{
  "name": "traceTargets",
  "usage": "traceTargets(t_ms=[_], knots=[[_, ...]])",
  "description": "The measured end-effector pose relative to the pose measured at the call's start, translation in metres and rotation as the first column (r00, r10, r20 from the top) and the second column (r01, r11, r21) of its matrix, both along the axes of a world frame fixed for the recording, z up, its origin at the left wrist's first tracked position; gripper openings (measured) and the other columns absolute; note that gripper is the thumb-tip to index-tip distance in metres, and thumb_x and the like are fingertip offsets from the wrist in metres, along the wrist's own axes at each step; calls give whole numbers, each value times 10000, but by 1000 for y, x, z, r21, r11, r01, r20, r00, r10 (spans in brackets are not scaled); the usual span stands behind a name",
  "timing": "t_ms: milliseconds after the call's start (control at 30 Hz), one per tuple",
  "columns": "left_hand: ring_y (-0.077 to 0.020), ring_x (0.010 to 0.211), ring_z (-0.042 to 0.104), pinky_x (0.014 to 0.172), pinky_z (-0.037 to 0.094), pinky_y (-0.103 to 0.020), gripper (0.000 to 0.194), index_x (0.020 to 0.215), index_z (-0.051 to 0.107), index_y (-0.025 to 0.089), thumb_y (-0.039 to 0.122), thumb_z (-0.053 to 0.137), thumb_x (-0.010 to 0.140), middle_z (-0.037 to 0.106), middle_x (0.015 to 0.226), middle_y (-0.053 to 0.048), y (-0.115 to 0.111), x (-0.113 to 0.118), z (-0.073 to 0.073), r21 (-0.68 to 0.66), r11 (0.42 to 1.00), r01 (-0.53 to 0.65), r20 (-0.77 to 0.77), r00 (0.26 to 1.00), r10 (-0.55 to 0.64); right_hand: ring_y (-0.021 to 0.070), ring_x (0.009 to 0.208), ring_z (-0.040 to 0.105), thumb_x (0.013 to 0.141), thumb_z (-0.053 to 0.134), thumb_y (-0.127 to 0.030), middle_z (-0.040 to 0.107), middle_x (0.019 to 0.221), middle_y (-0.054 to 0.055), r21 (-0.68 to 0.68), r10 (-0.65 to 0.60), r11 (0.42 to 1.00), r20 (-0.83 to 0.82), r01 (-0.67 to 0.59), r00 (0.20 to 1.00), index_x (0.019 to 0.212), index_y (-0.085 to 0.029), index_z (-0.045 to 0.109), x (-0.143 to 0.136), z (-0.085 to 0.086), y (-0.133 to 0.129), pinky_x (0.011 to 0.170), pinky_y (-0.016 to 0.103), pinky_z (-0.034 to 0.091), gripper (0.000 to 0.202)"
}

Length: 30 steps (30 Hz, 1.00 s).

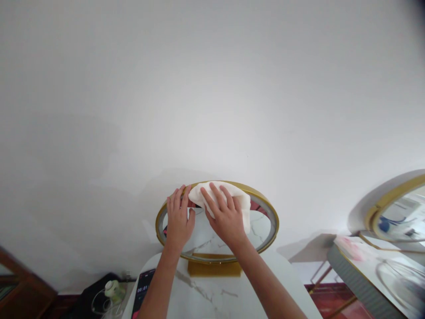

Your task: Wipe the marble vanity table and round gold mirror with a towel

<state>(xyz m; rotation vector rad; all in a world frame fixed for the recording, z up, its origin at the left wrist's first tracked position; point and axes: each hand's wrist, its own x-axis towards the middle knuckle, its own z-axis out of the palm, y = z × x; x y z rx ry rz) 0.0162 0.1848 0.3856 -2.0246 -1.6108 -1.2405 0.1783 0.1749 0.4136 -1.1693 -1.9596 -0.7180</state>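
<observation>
One white cloth lies under the flat, spread right hand against one gold-rimmed mirror; the left hand, fingers extended, touches its upper edge. One phone lies left; a second mirror stands right.

Mirror: smooth, glossy reflective glass; rim, gold-toned metal look, slight sheen. Cloth: white fabric, matt, softly folded. Table: marble-patterned top, smooth. Wall: smooth, matt. Furniture at left: brown wood look.
</observation>
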Motion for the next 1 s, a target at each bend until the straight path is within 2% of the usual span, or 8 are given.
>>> traceTargets(t_ms=[100, 233, 400, 467, 633, 800, 900, 1000], knots=[[-263, 1368, 244, 1121, 146, -539, 635, 1431, 268, 220, 126, 399, 817, 328, 1463, -82, 0, 0, 1, -7, 1000, 20, 8, 1000, -20, 253, 1282, 375, 861, 522, -234, 355, 1464, -4, 9, -17, 1000, -16, 18, 1000, 1422, -365, 273, 10, -3, 0, 1003, 413, 344, 627], [-260, 1374, 233, 1123, 126, -556, 653, 1437, 253, 235, 103, 391, 812, 312, 1470, -75, 0, 1, 1, -25, 999, 41, 35, 999, -40, 254, 1277, 378, 873, 520, -266, 400, 1437, 9, 25, -90, 995, -155, 95, 984, 1406, -340, 327, 32, -6, 0, 1023, 408, 326, 572], [-277, 1368, 244, 1117, 136, -572, 671, 1436, 251, 243, 105, 416, 801, 311, 1471, -77, 0, 1, 1, -25, 999, 41, 57, 998, -39, 237, 1228, 426, 882, 507, -297, 481, 1362, 57, 49, -142, 983, -419, 179, 897, 1387, -250, 375, 60, -13, 2, 1016, 408, 359, 525], [-274, 1367, 248, 1118, 132, -572, 688, 1437, 246, 250, 97, 417, 788, 310, 1471, -72, 0, 0, 1, -30, 998, 50, 62, 997, -48, 237, 1220, 434, 880, 509, -298, 493, 1351, 65, 58, -142, 980, -454, 188, 880, 1393, -234, 364, 62, -14, 3, 1007, 409, 370, 536], [-264, 1376, 228, 1126, 116, -552, 717, 1435, 248, 247, 81, 426, 761, 300, 1476, -69, -2, 1, 3, -41, 997, 60, 70, 996, -57, 261, 1279, 372, 895, 501, -310, 436, 1410, 28, 45, -124, 989, -264, 141, 957, 1402, -301, 347, 32, -7, 1, 1013, 431, 336, 531], [-267, 1372, 239, 1121, 132, -559, 729, 1431, 254, 242, 68, 435, 747, 307, 1470, -75, -2, 1, 4, -30, 997, 74, 70, 995, -72, 276, 1302, 337, 906, 483, -404, 362, 1460, 6, 44, -58, 997, -61, 61, 996, 1417, -354, 295, -6, 3, 2, 1017, 452, 296, 547], [-272, 1371, 239, 1117, 141, -565, 740, 1433, 246, 232, 66, 446, 740, 307, 1469, -83, -2, -1, 3, -31, 996, 79, 58, 995, -77, 269, 1302, 338, 911, 471, -401, 353, 1464, -3, 63, -30, 998, 16, 29, 999, 1424, -364, 268, -10, 3, 5, 1019, 450, 282, 553], [-267, 1370, 242, 1118, 141, -563, 743, 1429, 256, 236, 54, 441, 732, 311, 1467, -79, -1, -2, 4, -48, 996, 80, 48, 996, -77, 261, 1293, 354, 909, 479, -374, 355, 1463, -12, 68, -43, 997, 17, 42, 999, 1424, -368, 268, -1, 1, 7, 1023, 448, 275, 556]])
